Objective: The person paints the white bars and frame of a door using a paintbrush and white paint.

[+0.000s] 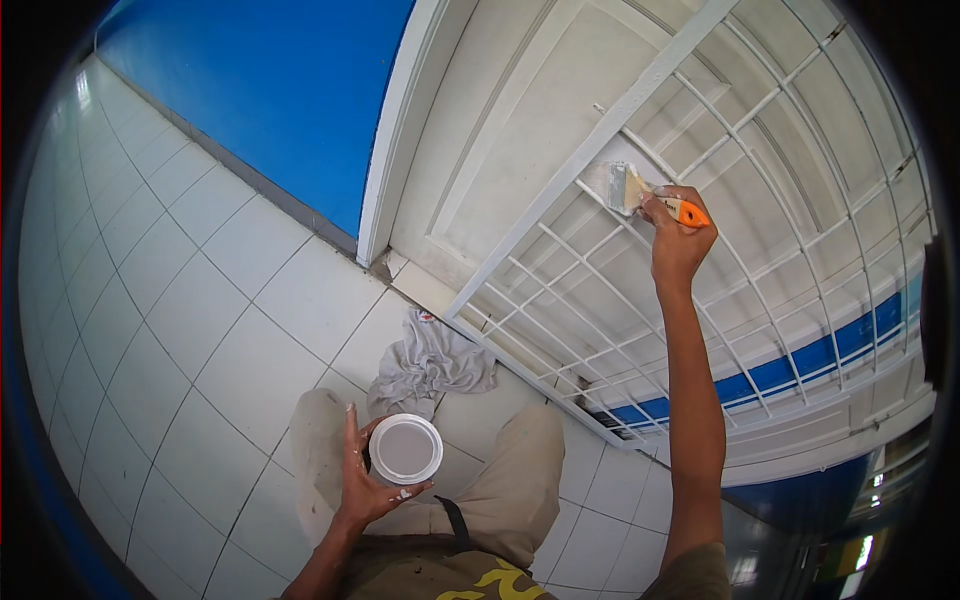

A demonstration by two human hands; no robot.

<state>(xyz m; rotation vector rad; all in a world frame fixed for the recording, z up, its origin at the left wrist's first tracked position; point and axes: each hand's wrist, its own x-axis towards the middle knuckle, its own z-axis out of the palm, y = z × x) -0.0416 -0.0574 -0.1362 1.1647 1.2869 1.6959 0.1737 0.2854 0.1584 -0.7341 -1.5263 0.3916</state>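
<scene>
In my right hand [680, 232] is a paintbrush [632, 186] with an orange-tipped wooden handle. White paint coats its bristles, which are against or very near a bar of the white metal grille [560, 235]; contact is hard to judge. My left hand [362, 468] wraps round a small round paint can [406, 448] above my lap. Its rim is white and pale grey shows inside it. Specks of white paint mark the fingers of my left hand.
Behind the grille stands a white panelled door [500, 130]. A crumpled grey cloth [435, 358] lies on the white tiled floor [220, 370] before my knees. To the left rises a blue wall [270, 90] with a white door frame [395, 130].
</scene>
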